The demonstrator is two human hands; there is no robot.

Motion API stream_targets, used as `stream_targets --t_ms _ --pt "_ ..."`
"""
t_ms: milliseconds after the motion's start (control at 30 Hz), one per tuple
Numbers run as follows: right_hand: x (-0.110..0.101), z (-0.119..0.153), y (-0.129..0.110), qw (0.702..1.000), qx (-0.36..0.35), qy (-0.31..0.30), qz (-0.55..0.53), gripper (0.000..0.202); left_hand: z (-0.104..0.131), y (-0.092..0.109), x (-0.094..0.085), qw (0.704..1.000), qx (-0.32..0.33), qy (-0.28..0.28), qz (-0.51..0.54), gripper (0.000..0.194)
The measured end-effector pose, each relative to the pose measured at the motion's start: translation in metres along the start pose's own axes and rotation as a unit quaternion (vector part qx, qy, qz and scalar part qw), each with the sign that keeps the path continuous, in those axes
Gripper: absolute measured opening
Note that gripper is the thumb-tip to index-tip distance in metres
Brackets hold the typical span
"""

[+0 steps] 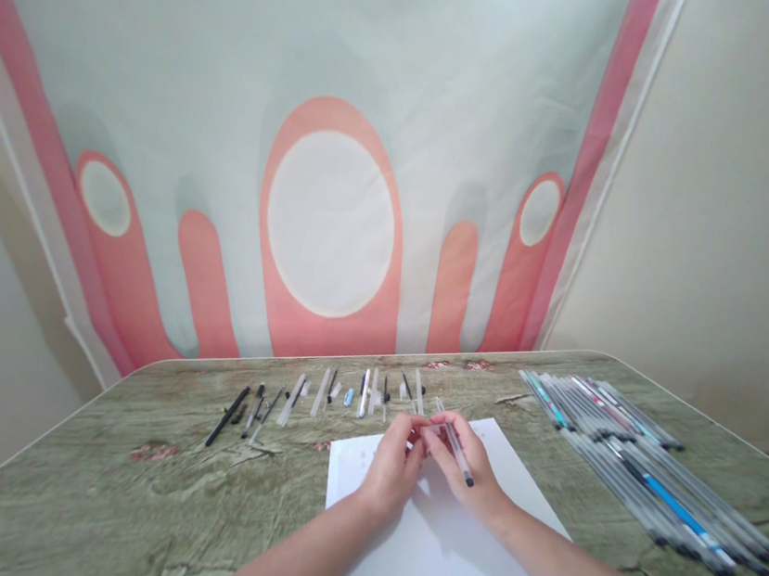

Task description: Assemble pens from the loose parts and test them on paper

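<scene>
The right hand (477,456) has its grip clamped on a slim, clear plastic pen with a black end (456,443), slanted above a white paper sheet (427,546) on the green-brown, wood-patterned table (86,485). The left hand (395,463) meets it, fingers bent; whether that grip holds anything, I cannot tell.
</scene>
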State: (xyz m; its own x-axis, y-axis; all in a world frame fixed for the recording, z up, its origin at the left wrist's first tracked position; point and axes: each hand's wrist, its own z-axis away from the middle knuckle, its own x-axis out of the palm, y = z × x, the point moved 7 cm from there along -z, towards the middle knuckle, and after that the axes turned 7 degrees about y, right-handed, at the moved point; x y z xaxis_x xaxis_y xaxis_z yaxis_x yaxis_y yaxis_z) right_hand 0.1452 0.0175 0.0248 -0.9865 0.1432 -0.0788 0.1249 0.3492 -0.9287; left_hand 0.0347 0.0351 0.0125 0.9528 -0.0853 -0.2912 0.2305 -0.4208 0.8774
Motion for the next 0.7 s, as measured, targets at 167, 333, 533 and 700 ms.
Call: stream_targets --t_ms 167,333,533,700 --pt "-0.001 0.002 0.003 1.0 0.025 0.009 -0.011 0.031 -0.004 -0.002 -0.001 0.996 -0.053 0.013 0.067 0.026" --pt "-0.01 -0.003 0.021 0.992 0.076 0.047 -0.087 0.048 -0.01 -0.019 -0.007 0.984 -0.109 0.059 0.127 0.033" --pt "-0.022 -0.012 0.048 0.928 0.177 0.133 -0.298 0.033 -0.012 -0.03 -0.011 0.977 -0.129 0.09 0.145 0.034" --pt "-0.022 -0.016 0.061 0.883 0.239 0.126 -0.383 0.03 -0.013 -0.029 -0.01 0.979 -0.124 0.086 0.137 0.032"
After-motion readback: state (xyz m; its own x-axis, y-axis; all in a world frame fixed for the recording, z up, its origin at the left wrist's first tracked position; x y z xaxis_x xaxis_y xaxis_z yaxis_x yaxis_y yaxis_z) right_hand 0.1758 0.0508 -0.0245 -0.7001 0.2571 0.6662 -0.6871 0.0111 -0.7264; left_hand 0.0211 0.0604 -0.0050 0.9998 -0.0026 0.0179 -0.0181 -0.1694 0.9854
